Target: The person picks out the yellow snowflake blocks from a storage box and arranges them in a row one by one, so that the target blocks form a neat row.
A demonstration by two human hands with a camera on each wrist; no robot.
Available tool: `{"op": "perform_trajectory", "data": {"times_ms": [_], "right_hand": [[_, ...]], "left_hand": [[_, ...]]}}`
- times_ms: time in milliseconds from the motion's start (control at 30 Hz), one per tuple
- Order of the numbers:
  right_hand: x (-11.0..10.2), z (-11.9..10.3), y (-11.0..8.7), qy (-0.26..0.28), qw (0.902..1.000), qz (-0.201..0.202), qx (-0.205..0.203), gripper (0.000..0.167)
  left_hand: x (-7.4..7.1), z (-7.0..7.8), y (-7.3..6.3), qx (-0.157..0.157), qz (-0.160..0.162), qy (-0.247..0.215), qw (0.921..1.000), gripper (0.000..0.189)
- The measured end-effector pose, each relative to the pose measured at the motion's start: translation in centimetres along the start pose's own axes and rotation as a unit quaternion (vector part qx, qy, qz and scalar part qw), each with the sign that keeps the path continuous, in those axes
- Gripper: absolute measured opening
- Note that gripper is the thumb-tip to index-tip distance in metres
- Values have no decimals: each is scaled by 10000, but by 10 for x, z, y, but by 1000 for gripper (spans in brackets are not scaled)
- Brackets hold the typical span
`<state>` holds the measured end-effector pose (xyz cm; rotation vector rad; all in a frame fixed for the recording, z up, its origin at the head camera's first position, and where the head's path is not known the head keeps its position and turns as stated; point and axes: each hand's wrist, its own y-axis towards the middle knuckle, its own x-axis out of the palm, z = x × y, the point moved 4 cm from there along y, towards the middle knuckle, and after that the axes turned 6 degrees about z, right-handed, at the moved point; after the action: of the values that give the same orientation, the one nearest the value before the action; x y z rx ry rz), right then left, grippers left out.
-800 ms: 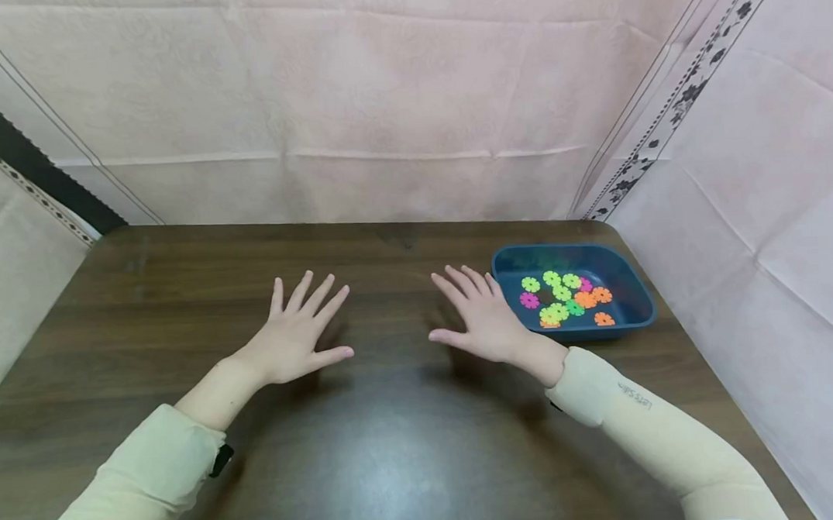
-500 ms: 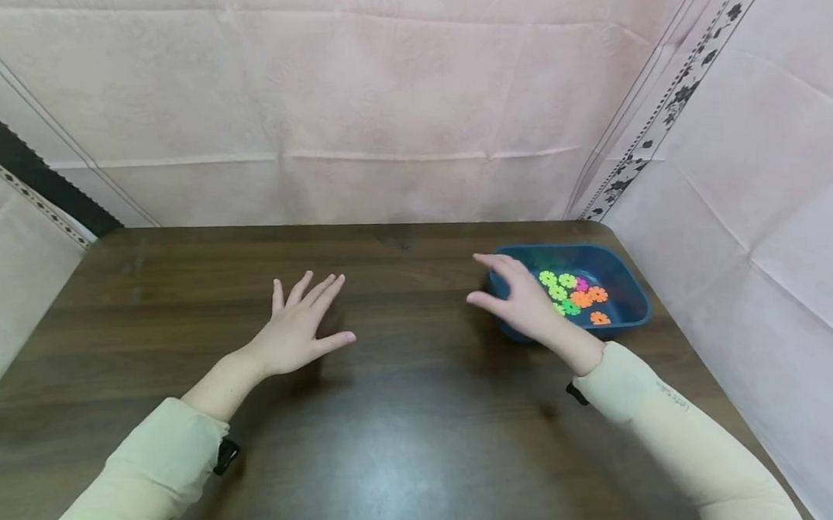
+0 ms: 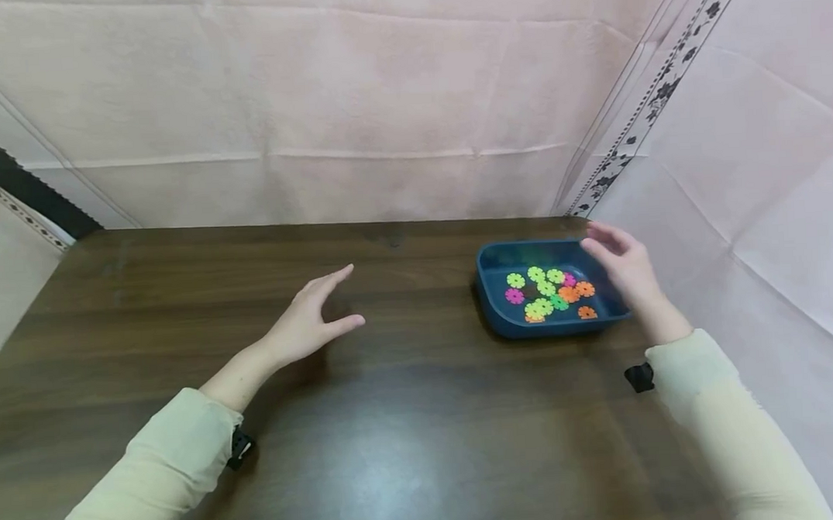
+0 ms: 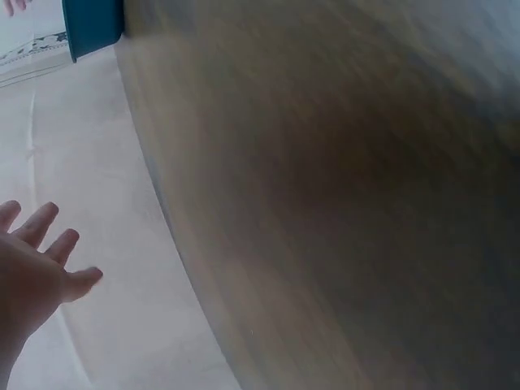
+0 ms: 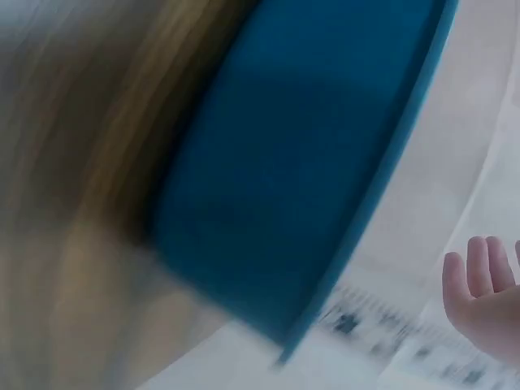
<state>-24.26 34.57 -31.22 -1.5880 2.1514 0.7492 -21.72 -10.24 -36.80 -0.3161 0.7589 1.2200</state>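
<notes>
A dark blue plastic basin (image 3: 552, 329) stands at the right of the table. In it lie several flower-shaped pieces (image 3: 546, 288), yellow-green, orange, magenta and green. My right hand (image 3: 622, 266) hovers by the basin's right edge, its fingers loosely bent and holding nothing; whether it touches the rim cannot be told. My left hand (image 3: 304, 323) is held above the table to the left of the basin, thumb apart from the straight fingers, with nothing in it. In the right wrist view the basin's outer wall (image 5: 268, 162) fills the middle, with the right hand at the edge.
The brown wooden table (image 3: 395, 400) reaches back to a pale cloth wall (image 3: 381, 98). Another pale cloth (image 3: 756, 199) with a floral border hangs along the right side, close to the basin and right hand.
My right hand has moved right, across the basin to its right edge. My left hand has turned sideways and its fingers have come together. The view has shifted slightly right.
</notes>
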Motion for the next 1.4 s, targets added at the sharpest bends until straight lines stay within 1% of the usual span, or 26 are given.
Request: {"op": "perform_trajectory", "data": {"times_ms": [67,133,200,367,400,467,567,667,733,867,967,1067,1100,1167,1233,1267,1333,1400], "right_hand": [[-12,14,6,62,9996,221,175,59],[-21,29,10,373,9978,290,460,61],[-26,41,12,361,9967,250,677,64],[-30,70,14,437,9910,-55,1261,75],[-31,76,14,642,9881,-81,1399,75],[-31,86,14,1174,9795,-4,1639,76],[-31,98,14,1757,9635,141,2013,76],[-29,106,15,1952,9543,166,2256,77],[-27,108,16,2111,9477,114,2390,78],[-24,109,18,2487,9363,48,2479,77],[-23,110,16,2647,9307,-107,2522,72],[-20,110,12,2739,9267,-336,2550,61],[-19,109,10,2732,9270,-429,2534,55],[-16,106,8,2819,9238,-545,2534,41],[-13,102,6,2947,9188,-651,2543,27],[-11,100,4,3047,9146,-681,2568,21],[-8,96,2,3199,9064,-736,2658,18],[-4,93,-1,3189,9038,-805,2736,19]], "left_hand": [[2,1,2,-29,77,-228,9997,79],[3,3,5,4,171,-416,9990,77],[4,6,9,62,269,-617,9977,74],[9,14,21,206,433,-1043,9934,69],[10,16,24,215,445,-1122,9925,68],[12,21,29,225,462,-1244,9909,67],[17,28,37,230,442,-1397,9889,65],[23,35,46,241,341,-1484,9880,64],[26,42,52,260,278,-1528,9875,64],[32,57,64,353,245,-1612,9860,63],[38,71,73,448,190,-1711,9841,62],[45,85,81,565,101,-1781,9823,60],[48,89,84,607,71,-1795,9819,60],[55,98,90,687,27,-1815,9810,59],[63,105,95,758,-23,-1831,9802,58],[67,109,98,778,-63,-1845,9797,58],[76,114,102,794,-166,-1876,9789,58],[87,118,106,765,-291,-1912,9781,58]]}}
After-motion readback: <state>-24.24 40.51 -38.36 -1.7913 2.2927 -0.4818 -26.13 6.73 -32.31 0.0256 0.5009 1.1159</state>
